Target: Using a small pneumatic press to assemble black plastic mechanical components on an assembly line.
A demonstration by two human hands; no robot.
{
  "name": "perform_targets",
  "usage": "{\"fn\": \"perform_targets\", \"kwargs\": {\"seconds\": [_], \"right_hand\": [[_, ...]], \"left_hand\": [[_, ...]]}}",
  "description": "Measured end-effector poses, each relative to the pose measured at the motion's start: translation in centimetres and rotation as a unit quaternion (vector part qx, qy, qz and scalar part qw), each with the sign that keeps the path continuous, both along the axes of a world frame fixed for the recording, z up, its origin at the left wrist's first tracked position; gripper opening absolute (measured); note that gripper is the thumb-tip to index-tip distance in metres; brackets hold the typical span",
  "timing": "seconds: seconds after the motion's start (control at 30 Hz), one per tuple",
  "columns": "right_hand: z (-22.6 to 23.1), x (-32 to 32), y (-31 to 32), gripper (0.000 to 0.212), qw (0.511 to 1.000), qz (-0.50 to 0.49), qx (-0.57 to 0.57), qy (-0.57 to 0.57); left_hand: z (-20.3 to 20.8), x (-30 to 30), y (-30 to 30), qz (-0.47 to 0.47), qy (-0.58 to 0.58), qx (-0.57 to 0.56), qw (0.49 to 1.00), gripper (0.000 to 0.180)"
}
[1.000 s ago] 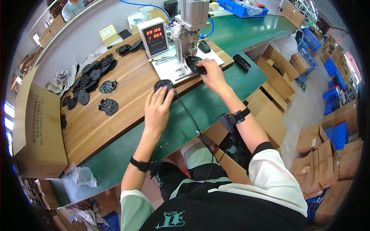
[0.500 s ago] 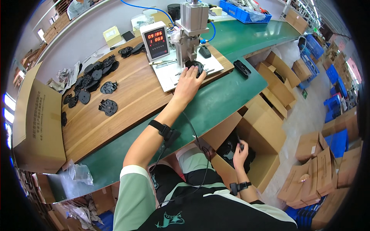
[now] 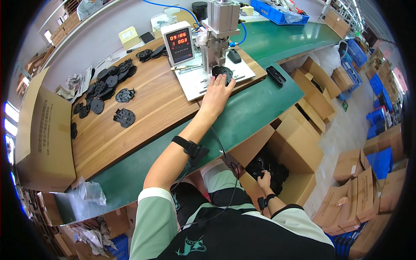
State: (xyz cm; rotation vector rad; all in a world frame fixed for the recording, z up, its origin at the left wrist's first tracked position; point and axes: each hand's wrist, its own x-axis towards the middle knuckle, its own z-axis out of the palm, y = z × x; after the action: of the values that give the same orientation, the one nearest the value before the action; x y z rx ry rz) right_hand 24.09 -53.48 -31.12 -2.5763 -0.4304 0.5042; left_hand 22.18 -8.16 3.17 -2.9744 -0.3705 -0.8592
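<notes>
Under the head of a metal bench press [image 3: 215, 54], a round black plastic part [image 3: 223, 73] sits on the white base plate [image 3: 187, 89]. My left hand [image 3: 217, 92] reaches up to it, fingers bent over its near edge and gripping it. Low on the right, my right hand [image 3: 264, 180] is inside an open cardboard box [image 3: 299, 149], above a heap of black plastic parts [image 3: 277, 169]. Its fingers are drawn together against the heap; what they hold, if anything, does not show clearly.
A counter box with red digits [image 3: 178, 42] stands left of the press. Several black parts [image 3: 104, 84] lie on the wooden board [image 3: 149, 102]. A tall carton [image 3: 45, 138] is at the left; a black oblong case [image 3: 276, 76] lies on the green table [image 3: 255, 104]. A cable hangs by my left arm.
My right hand has moved lower and slightly left in the box; the dark piece upright in its fingers before no longer shows. My left hand stays at the part under the press.
</notes>
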Motion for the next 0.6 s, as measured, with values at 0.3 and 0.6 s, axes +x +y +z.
{"fn": "perform_targets", "kwargs": {"seconds": [0.3, 0.6], "right_hand": [[16.7, 1.8, 12.9, 0.041, 0.917, 0.042, 0.278, -0.282], [35.7, 6.0, 29.6, 0.065, 0.836, 0.288, 0.299, -0.359]], "left_hand": [[-0.9, -0.4, 0.0, -0.014, -0.059, -0.011, 0.998, 0.054], [1.0, 0.3, -1.5, 0.011, -0.056, -0.078, 0.995, 0.081]]}}
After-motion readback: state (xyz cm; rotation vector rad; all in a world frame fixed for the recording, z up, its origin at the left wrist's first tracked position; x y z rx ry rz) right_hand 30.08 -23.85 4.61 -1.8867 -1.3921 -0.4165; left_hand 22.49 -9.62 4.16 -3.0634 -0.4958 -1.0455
